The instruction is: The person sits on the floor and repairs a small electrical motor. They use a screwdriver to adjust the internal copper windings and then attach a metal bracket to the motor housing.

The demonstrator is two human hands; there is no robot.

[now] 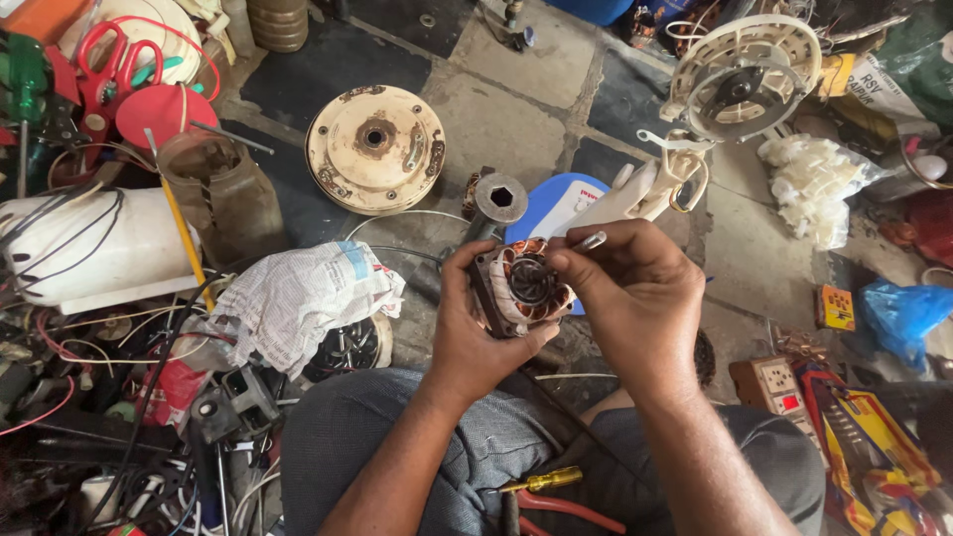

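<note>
Copper-wound square motor stator [523, 285] gripped in left hand [475, 333]; right hand [635, 293], at three o'clock, pinches a thin metal tool [590, 240].

Left hand [475, 333] cupping a small motor stator [523, 285], copper windings showing; right hand [635, 298] pinching a thin metal tool [588, 241] right at it.

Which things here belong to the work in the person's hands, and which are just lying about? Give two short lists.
In hand:
- motor stator with copper windings, gripped by the left hand
- thin metal tool, held to it by the right hand

Lying about:
- round cream motor cover
- crumpled newspaper
- red-handled scissors
- yellow-handled screwdriver
- white fan guard
</note>
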